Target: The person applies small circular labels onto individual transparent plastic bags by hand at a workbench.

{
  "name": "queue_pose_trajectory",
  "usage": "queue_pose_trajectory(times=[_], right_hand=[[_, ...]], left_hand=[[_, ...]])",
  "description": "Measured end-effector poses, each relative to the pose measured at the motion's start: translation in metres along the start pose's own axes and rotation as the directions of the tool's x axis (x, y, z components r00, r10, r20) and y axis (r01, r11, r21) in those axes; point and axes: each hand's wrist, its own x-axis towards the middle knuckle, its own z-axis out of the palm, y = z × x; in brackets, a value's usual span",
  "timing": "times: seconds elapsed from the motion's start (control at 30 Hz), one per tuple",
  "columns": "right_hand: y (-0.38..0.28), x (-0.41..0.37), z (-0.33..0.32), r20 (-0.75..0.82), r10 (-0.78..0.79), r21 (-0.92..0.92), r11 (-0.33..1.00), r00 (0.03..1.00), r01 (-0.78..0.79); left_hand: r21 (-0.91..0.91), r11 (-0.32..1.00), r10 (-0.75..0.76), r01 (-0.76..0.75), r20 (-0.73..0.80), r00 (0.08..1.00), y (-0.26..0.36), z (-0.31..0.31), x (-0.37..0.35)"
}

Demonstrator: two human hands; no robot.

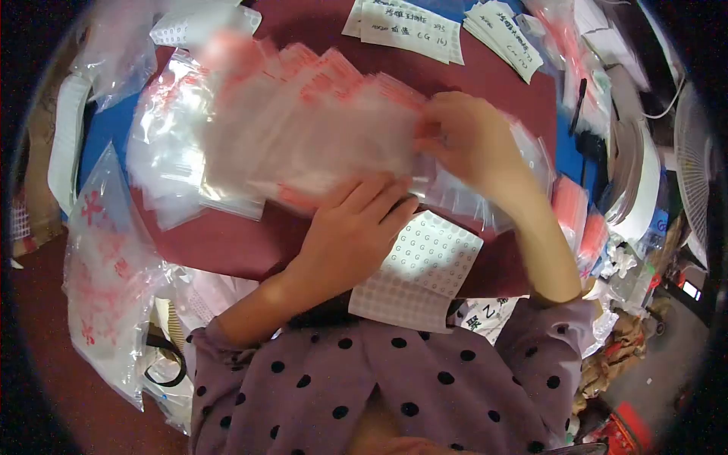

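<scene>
Clear zip bags (303, 129) with red-printed edges lie fanned out in an overlapping row. At the right end of that row my right hand (470, 144) is closed, its fingertips pinching the edge of a bag, slightly blurred. My left hand (353, 231) rests at the lower edge of the bags, fingers together and bent, with its fingertips beside the top corner of a white card patterned with the letter G (432, 250). What lies between the left fingers is hidden. The card sits in front of my body, over a paler checked piece (398, 303).
Handwritten paper slips (409, 30) and a second stack of slips (500, 38) are at the back of the dark red table (212, 246). A large clear bag with red marks (110, 280) hangs at the left. Red-and-white packs (569, 208) and a white fan (691, 159) stand right.
</scene>
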Motion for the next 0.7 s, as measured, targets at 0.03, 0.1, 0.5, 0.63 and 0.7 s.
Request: queue_pose_trajectory(times=[0.03,0.1,0.5,0.63,0.7], right_hand=[[-0.005,0.002,0.0,0.03,-0.033,-0.287,0.957,0.999,0.041],[-0.007,-0.001,-0.01,-0.033,0.023,-0.347,0.937,0.999,-0.033],[-0.047,-0.102,-0.015,0.02,0.252,0.619,0.757,0.968,-0.209],[-0.05,-0.118,-0.024,0.104,0.308,0.667,0.684,0.946,-0.296],[-0.046,-0.126,-0.02,0.053,0.231,0.667,0.716,0.972,-0.206]], left_hand=[[-0.037,0.999,0.026,-0.027,-0.016,1.0,0.0,-0.002,0.001],[-0.159,0.987,0.021,-0.019,0.011,1.0,0.002,-0.012,-0.002],[-0.769,0.504,-0.625,0.394,-0.009,0.781,0.02,-0.029,-0.017],[-0.83,0.358,-0.616,0.427,0.133,0.776,0.02,-0.033,-0.021],[-0.808,0.38,-0.592,0.45,0.162,0.79,0.037,-0.039,-0.006]])
